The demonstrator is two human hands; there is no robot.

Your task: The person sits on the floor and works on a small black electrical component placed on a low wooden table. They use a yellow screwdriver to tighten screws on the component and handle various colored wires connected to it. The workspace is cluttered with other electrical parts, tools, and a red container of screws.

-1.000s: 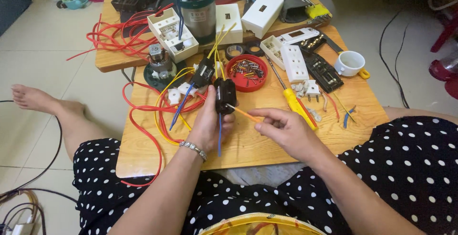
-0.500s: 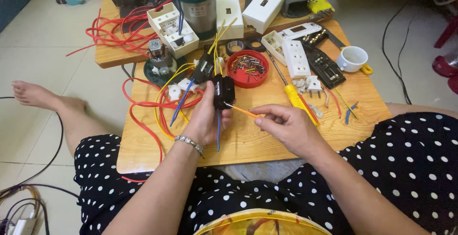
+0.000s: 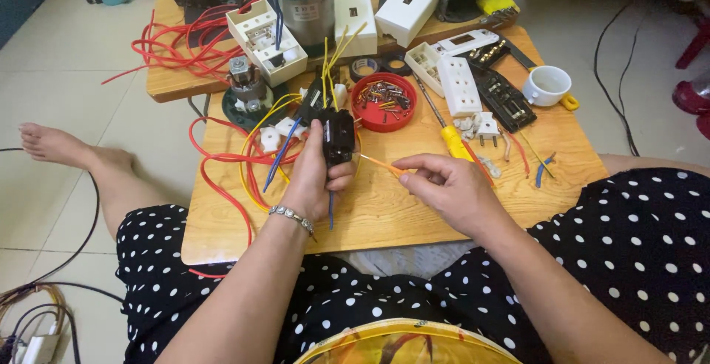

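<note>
My left hand (image 3: pixel 314 179) grips a small black electrical part (image 3: pixel 339 135) above a low wooden table (image 3: pixel 384 212); yellow and blue wires run out of the part. My right hand (image 3: pixel 447 186) pinches the end of a thin orange wire (image 3: pixel 381 164) that leads toward the black part. A yellow-handled screwdriver (image 3: pixel 451 138) lies just beyond my right hand. A red round dish (image 3: pixel 383 101) holding several small screws sits behind the black part.
Red, yellow and blue wires (image 3: pixel 222 161) loop over the table's left side. White socket boxes (image 3: pixel 458 83), a black strip (image 3: pixel 503 98), a white cup (image 3: pixel 549 85) and a green-topped metal cylinder (image 3: pixel 307 2) stand further back. Cables lie on the tiled floor.
Both hands stay in nearly the same hold. The right hand has shifted slightly along the orange wire; the view has tilted a little.
</note>
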